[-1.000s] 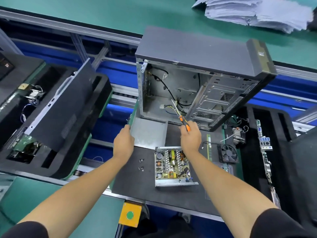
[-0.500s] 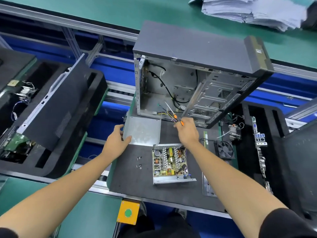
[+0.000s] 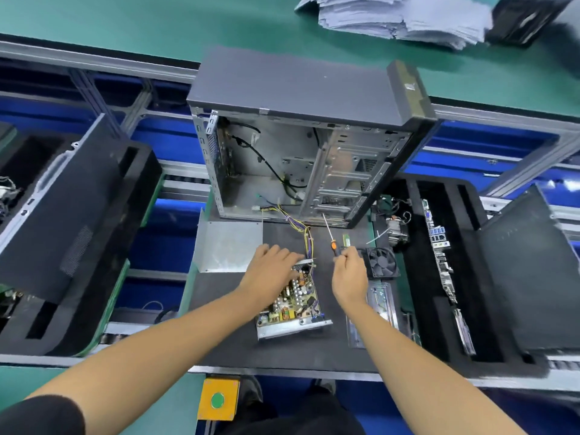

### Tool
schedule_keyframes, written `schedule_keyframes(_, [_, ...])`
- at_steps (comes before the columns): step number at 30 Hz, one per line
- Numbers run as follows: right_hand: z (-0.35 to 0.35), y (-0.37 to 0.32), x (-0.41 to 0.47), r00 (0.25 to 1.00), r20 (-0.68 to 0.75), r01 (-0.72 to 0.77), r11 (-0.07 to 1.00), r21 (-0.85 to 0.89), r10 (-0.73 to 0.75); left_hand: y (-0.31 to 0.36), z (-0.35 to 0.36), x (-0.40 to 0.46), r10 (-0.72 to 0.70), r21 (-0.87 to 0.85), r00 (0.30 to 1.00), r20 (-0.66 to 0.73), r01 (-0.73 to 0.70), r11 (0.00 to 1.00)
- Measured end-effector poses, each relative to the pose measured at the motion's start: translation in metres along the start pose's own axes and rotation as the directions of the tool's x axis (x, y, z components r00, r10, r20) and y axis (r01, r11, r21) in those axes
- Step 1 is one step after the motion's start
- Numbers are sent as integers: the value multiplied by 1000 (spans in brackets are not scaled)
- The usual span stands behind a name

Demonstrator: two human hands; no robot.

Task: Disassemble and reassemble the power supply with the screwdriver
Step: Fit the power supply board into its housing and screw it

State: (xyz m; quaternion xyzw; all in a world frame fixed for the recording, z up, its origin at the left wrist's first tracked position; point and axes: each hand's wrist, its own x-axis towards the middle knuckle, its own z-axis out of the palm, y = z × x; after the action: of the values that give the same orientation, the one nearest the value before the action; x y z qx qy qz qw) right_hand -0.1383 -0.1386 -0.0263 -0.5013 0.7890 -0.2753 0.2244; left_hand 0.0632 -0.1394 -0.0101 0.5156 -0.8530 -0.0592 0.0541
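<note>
Orange-handled screwdriver (image 3: 332, 240) sits gripped in the right hand (image 3: 349, 269), tip toward twelve o'clock. Left hand (image 3: 270, 267) rests flat, fingers straight, on the opened power supply (image 3: 292, 304), at nine o'clock of the right hand.

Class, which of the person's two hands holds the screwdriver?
The right hand grips the screwdriver; the left hand rests on the power supply instead.

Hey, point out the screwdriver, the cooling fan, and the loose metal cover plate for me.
screwdriver (image 3: 333, 246): head view, on its orange and black handle.
cooling fan (image 3: 382, 263): head view, on the hub of its blades.
metal cover plate (image 3: 228, 244): head view, on its flat bare face.
</note>
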Motion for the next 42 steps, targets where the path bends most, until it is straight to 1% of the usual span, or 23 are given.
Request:
schedule_keyframes(2, [-2, 9, -7, 998, 45, -44, 999, 27, 42, 1, -2, 11, 13, 40, 999, 48, -15, 999])
schedule_keyframes(5, [-6, 16, -11, 990, 111, -89, 996, 19, 86, 2, -2, 18, 71, 66, 991, 109, -79, 995])
schedule_keyframes(7, [-9, 18, -10, 985, 145, -100, 995, 11, 98, 6, -2, 20, 95, 49, 990, 104, -101, 994])
schedule_keyframes(10, [-12, 21, -8, 979, 184, -96, 995, 23, 90, 18, -3, 23, 68, 43, 995, 75, -72, 997])
schedule_keyframes(15, [-19, 25, -3, 973, 206, -115, 992, 54, 102, 42, 3, 34, 64, 53, 989, 130, -71, 996])
schedule_keyframes(18, [-22, 30, 0, 959, 259, -146, 984, 104, 115, 47, 0, 41, 61, 46, 994, 93, -66, 997])
schedule_keyframes(19, [-23, 32, 1, 953, 279, -163, 977, 137, 120, 47, -3, 41, 75, 14, 996, 55, -76, 997])
schedule_keyframes(21, [-28, 34, 2, 942, 313, -191, 963, 191, 125, 48, -8, 34, 66, -143, 996, -62, -74, 987])
schedule_keyframes(22, [-30, 35, 1, 934, 335, -199, 957, 212, 120, 50, -12, 26, 60, -212, 995, -77, -75, 974])
schedule_keyframes(24, [-34, 38, -2, 915, 391, -207, 945, 253, 96, 56, -17, 2, 130, -295, 991, 26, -117, 948])
schedule_keyframes(26, [-36, 43, -6, 897, 436, -207, 940, 273, 71, 64, -16, -24, 219, -312, 952, 212, -146, 939])
schedule_keyframes(28, [-39, 47, -13, 882, 469, -193, 944, 268, 47, 71, -10, -41, 235, -290, 898, 372, -128, 948])
schedule_keyframes(29, [-40, 48, -16, 874, 485, -173, 953, 249, 32, 75, -6, -45, 218, -274, 888, 404, -110, 956])
schedule_keyframes(31, [-42, 49, -19, 874, 485, -83, 983, 164, -7, 81, 4, -47, 173, -250, 898, 403, -74, 965])
schedule_keyframes(33, [-46, 48, -17, 926, 377, 12, 999, 46, -28, 84, 9, -43, 153, -244, 915, 374, -62, 968])
schedule_keyframes(34, [-47, 45, -12, 953, 302, 20, 998, 59, -36, 84, 11, -41, 148, -250, 919, 364, -57, 966])
schedule_keyframes(35, [-48, 38, -7, 969, 242, 12, 991, 130, -44, 84, 13, -39, 139, -262, 920, 365, -42, 964])
schedule_keyframes(36, [-48, 30, 1, 977, 207, 0, 977, 212, -45, 85, 14, -37, 125, -274, 919, 374, -19, 962])
schedule_keyframes(37, [-46, 20, 10, 978, 205, -27, 957, 290, -35, 86, 15, -36, 109, -281, 917, 385, 4, 960])
schedule_keyframes(38, [-44, 9, 22, 971, 237, -76, 932, 353, -11, 86, 16, -35, 99, -284, 916, 389, 17, 959])
schedule_keyframes(39, [-42, -1, 33, 952, 306, -145, 909, 391, 20, 87, 17, -34, 101, -283, 917, 385, 13, 959])
schedule_keyframes(40, [-38, -10, 44, 922, 384, -208, 897, 391, 46, 87, 18, -34, 107, -284, 921, 374, 4, 959])
schedule_keyframes(42, [-34, -21, 59, 871, 489, -248, 900, 359, 45, 87, 19, -35, 112, -292, 933, 341, -8, 956])
